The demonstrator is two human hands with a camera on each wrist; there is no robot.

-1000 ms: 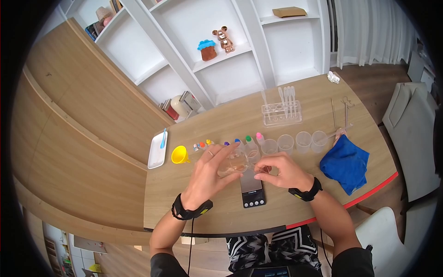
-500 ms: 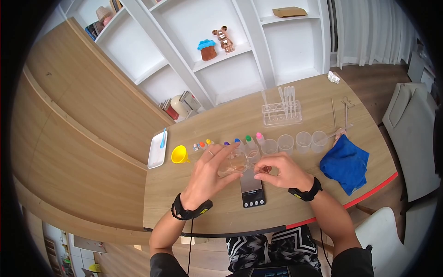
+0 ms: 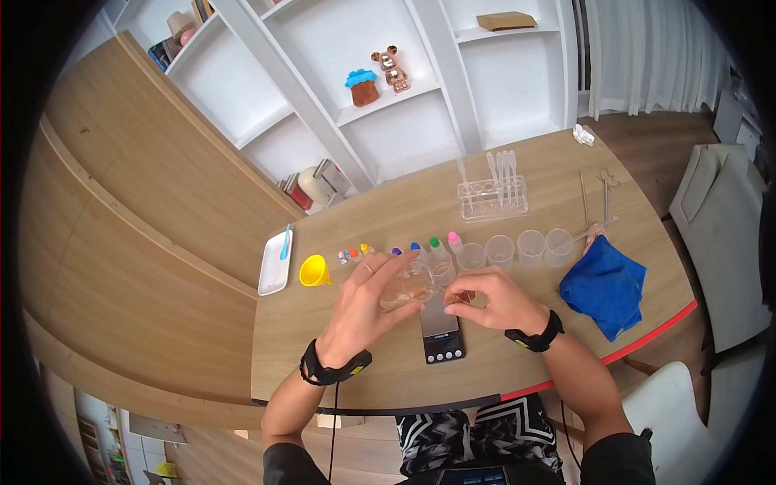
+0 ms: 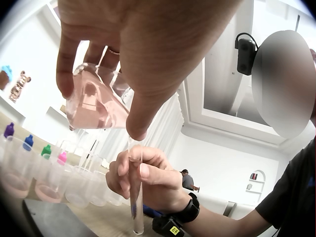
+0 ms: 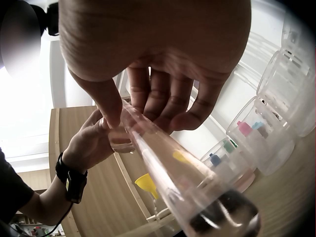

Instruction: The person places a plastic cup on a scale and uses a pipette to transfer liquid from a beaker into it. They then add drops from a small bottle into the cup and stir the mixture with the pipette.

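My left hand (image 3: 364,311) grips a clear cup (image 4: 96,101) with pale pink liquid in it, thumb on one side and fingers on the other. The cup is tilted, and its rim is right at the mouth of a clear test tube (image 4: 138,210). Thumb and fingers of my right hand (image 3: 503,301) pinch that tube near its top. In the right wrist view the tube slants away, bottom end toward the camera. Below both hands lies a black scale (image 3: 443,347) with a metal plate, partly covered from above.
Several clear plastic cups (image 3: 500,252) and colour-capped bottles (image 3: 436,246) line up behind the hands. Farther back is a rack (image 3: 493,200) with pipettes. At left are a yellow funnel (image 3: 314,271) and a white tray (image 3: 273,275); at right, a blue cloth (image 3: 605,284).
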